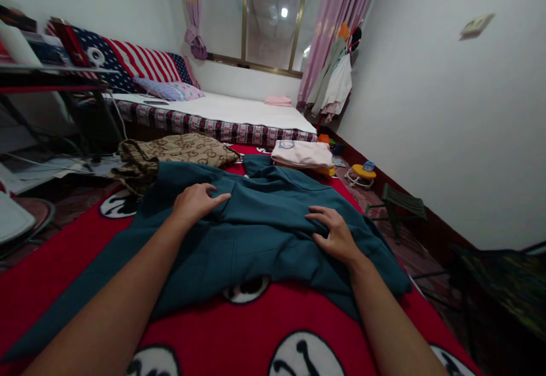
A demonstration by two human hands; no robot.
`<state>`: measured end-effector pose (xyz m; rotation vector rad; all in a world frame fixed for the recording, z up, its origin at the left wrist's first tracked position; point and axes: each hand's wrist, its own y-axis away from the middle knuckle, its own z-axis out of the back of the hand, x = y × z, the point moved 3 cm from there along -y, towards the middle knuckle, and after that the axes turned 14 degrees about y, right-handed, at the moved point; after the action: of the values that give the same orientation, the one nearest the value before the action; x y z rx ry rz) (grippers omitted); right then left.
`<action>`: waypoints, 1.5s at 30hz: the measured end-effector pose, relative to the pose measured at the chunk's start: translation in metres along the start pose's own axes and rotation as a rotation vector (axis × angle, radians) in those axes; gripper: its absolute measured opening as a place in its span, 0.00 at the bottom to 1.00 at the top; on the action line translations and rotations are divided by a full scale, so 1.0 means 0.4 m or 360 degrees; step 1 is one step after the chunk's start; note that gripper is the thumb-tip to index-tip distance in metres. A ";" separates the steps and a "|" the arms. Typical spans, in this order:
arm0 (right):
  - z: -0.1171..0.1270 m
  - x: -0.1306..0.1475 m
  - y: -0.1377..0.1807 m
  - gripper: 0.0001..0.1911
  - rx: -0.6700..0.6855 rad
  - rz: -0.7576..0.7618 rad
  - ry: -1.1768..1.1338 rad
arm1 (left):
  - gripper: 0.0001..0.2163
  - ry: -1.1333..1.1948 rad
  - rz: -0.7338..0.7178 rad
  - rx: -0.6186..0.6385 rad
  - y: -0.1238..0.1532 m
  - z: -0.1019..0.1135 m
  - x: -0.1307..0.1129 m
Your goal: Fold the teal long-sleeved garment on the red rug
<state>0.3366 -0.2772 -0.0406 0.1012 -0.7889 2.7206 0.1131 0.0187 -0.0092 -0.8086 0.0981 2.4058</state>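
Note:
A dark teal garment [256, 234] lies spread across a red blanket [239, 330] with black-and-white round prints. My left hand [194, 202] rests on the garment's upper left part, fingers stretched and slightly curled over a fold. My right hand [335, 234] lies flat on the garment's right side, fingers spread and pointing left. Neither hand holds anything else.
A brown patterned cloth [170, 154] lies bunched at the far left of the blanket. A folded pale pink garment [302, 153] sits beyond the teal one. Behind are a white-sheeted bed [239, 108], a desk [46, 74] at left, and a small stool [401, 202] and toys on the floor at right.

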 end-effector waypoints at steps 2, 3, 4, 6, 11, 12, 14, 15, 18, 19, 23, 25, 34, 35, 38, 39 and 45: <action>-0.008 -0.010 0.002 0.17 -0.0042 -0.0030 0.0031 | 0.23 0.0124 -0.0062 0.0126 -0.009 -0.014 0.017; -0.013 -0.016 0.002 0.13 -0.0083 -0.0067 0.0031 | 0.21 0.0186 -0.0120 0.0111 -0.011 -0.020 0.023; -0.017 -0.021 0.002 0.09 -0.0126 -0.0111 0.0026 | 0.20 0.0242 -0.0178 0.0066 -0.011 -0.025 0.028; -0.023 -0.028 0.003 0.07 -0.0203 -0.0206 0.0009 | 0.17 0.0343 -0.0268 -0.0034 -0.008 -0.034 0.036; -0.029 -0.021 0.005 0.06 -0.0339 -0.0335 -0.0055 | 0.14 0.0559 -0.0402 -0.0194 -0.017 -0.039 0.008; -0.028 -0.018 0.006 0.06 -0.0370 -0.0346 -0.0063 | 0.14 0.0608 -0.0438 -0.0218 -0.025 -0.033 -0.013; -0.024 -0.013 0.008 0.06 -0.0450 -0.0366 -0.0076 | 0.14 0.0725 -0.0527 -0.0269 -0.049 -0.009 -0.076; -0.020 -0.012 0.009 0.06 -0.0494 -0.0376 -0.0081 | 0.14 0.0774 -0.0585 -0.0275 -0.063 0.010 -0.116; -0.002 -0.008 0.012 0.08 -0.0630 -0.0406 -0.0107 | 0.15 0.0998 -0.0792 -0.0401 -0.094 0.097 -0.242; 0.006 -0.007 0.013 0.08 -0.0674 -0.0414 -0.0117 | 0.18 0.1017 -0.0821 -0.0415 -0.098 0.130 -0.279; 0.055 0.005 0.019 0.09 -0.0821 -0.0402 -0.0119 | 0.30 0.0965 -0.0958 -0.0289 -0.062 0.242 -0.358; 0.086 0.017 0.030 0.08 -0.0792 -0.0324 -0.0093 | 0.30 0.0933 -0.0899 -0.0297 -0.021 0.278 -0.335; 0.137 0.094 0.156 0.04 -0.0085 0.0462 0.0081 | 0.21 0.0468 -0.0177 0.0421 0.139 0.206 0.116; 0.139 0.092 0.163 0.04 -0.0079 0.0424 0.0086 | 0.18 0.0319 -0.0155 0.0540 0.150 0.187 0.157; 0.153 0.060 0.167 0.06 -0.0211 0.0134 0.0171 | 0.11 -0.0041 -0.0250 0.0400 0.166 0.161 0.212; 0.155 0.043 0.167 0.08 -0.0234 0.0028 0.0242 | 0.11 -0.0079 -0.0331 0.0281 0.167 0.160 0.208; 0.140 -0.065 0.187 0.21 0.0114 -0.0345 0.0730 | 0.12 0.0208 -0.0756 0.0048 0.172 0.162 0.113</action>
<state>0.3374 -0.3741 -0.0351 -0.3858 -0.5126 2.4264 0.0115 0.0012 0.0099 -0.8644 -0.0074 1.9024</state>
